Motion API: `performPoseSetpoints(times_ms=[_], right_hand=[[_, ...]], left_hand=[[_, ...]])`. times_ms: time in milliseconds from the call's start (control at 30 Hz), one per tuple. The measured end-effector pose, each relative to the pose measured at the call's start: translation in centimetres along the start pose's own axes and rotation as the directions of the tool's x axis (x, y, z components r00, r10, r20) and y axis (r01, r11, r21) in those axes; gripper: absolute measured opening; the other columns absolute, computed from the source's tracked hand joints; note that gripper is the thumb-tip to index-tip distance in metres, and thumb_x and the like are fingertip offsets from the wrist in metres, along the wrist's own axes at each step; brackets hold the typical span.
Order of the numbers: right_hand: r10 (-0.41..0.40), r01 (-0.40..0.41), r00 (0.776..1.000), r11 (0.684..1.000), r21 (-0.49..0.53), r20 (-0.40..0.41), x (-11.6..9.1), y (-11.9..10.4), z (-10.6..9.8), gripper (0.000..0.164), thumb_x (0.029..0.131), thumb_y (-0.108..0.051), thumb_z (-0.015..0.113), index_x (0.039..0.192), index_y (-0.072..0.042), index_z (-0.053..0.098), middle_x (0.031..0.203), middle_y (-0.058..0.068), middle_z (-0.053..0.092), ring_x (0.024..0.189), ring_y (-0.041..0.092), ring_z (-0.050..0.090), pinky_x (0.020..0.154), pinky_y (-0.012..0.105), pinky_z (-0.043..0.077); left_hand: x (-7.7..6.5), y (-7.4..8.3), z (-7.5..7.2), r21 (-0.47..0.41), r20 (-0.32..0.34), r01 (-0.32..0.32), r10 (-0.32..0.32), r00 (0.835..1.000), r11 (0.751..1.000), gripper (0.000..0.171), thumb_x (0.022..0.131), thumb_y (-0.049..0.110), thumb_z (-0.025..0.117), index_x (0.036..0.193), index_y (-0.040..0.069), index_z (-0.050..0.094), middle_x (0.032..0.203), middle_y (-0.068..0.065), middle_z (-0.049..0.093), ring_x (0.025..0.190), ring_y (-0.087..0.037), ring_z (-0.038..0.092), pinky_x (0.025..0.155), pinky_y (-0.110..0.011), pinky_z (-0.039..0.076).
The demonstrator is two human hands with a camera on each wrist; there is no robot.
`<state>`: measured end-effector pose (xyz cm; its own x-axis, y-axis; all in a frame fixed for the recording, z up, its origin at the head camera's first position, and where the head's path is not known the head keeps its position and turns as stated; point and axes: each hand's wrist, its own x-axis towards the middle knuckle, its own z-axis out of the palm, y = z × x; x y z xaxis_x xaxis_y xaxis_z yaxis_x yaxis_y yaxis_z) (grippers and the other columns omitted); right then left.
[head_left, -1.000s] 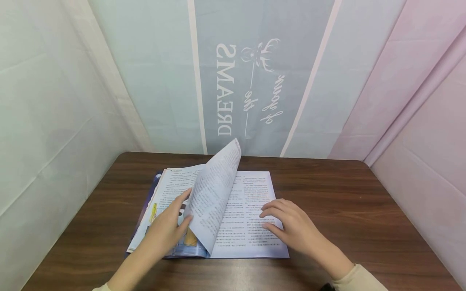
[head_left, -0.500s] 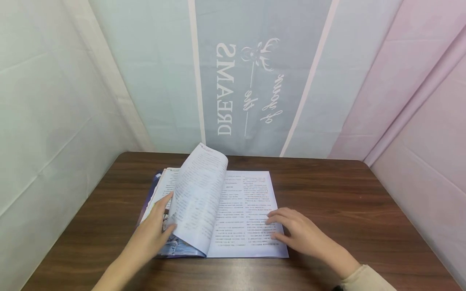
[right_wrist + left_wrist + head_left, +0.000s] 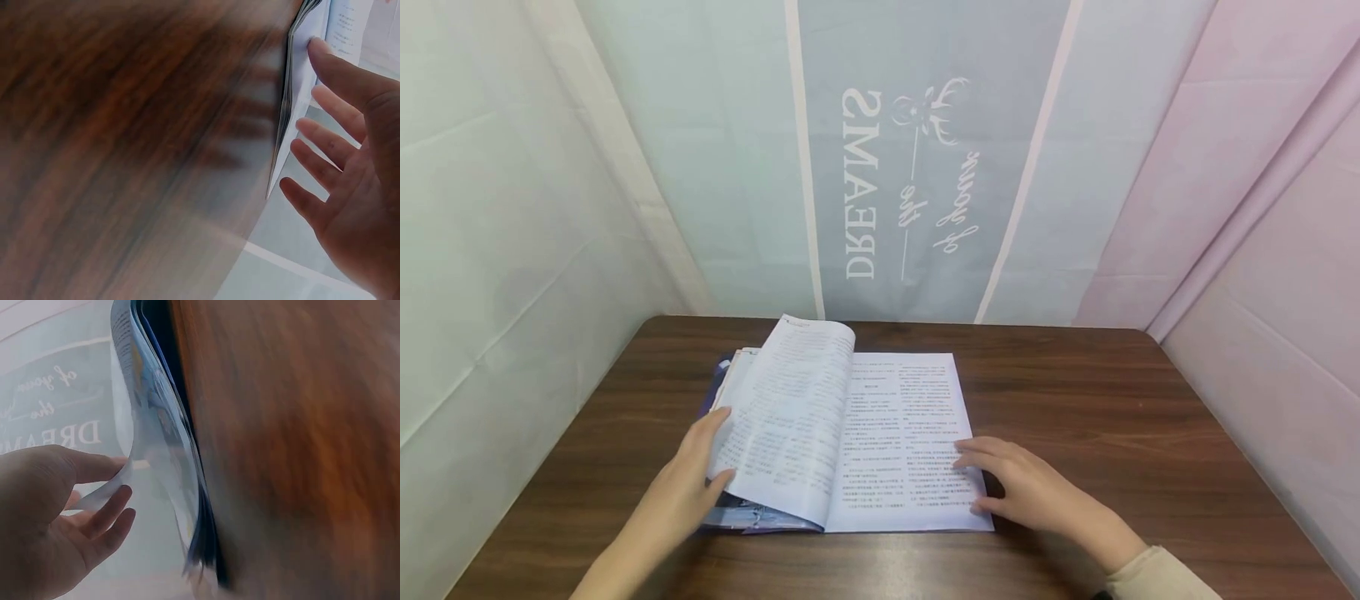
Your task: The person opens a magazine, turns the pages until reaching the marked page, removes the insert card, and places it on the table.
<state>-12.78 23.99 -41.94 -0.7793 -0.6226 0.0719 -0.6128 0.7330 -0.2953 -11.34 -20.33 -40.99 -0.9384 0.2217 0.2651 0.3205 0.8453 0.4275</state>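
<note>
An open magazine (image 3: 910, 433) lies on the wooden table, its pages covered in small print. My left hand (image 3: 688, 475) pinches the outer edge of one raised page (image 3: 790, 408) between thumb and fingers; in the left wrist view that page (image 3: 125, 419) curves up above the stacked sheets beneath it. Under it, part of a coloured picture shows at the lower left. Resting at the right edge of the magazine, my right hand (image 3: 1022, 483) has its fingers loosely spread. The right wrist view shows the thumb of this right hand (image 3: 350, 150) touching the page edge.
The brown table (image 3: 1112, 417) extends on both sides of the magazine. A pale curtain (image 3: 745, 167) with mirrored lettering hangs behind its back edge, and light fabric walls stand at left and right.
My left hand has moved left and toward me, bringing the page over and lower onto the left side. The right hand has shifted slightly to the right and toward me.
</note>
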Motion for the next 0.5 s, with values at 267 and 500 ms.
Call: performPoseSetpoints(times_ms=[267,500], right_hand=[[0.066,-0.069,0.996,0.997,0.045,0.058,-0.4,0.3,0.3,0.052,0.077,-0.03,0.086,0.123,-0.012,0.069,0.143,0.01,0.054,0.131,0.033,0.049,0.104,0.054,0.043],[0.092,-0.099,0.992,0.992,0.076,0.089,-0.6,0.6,0.5,0.054,0.078,-0.03,0.085,0.126,-0.013,0.067,0.147,0.009,0.05,0.134,0.034,0.046,0.105,0.055,0.041]], left_hand=[[-1.4,-2.3,-0.2,-0.024,0.138,-0.044,0.047,0.989,0.999,0.076,0.073,-0.001,0.084,0.139,0.001,0.046,0.146,-0.027,0.038,0.12,-0.051,0.052,0.087,-0.057,0.053],[-1.8,-3.6,-0.3,-0.012,0.218,-0.014,0.017,0.976,1.0,0.069,0.073,0.004,0.086,0.134,0.003,0.054,0.142,-0.027,0.045,0.126,-0.051,0.048,0.095,-0.062,0.046]])
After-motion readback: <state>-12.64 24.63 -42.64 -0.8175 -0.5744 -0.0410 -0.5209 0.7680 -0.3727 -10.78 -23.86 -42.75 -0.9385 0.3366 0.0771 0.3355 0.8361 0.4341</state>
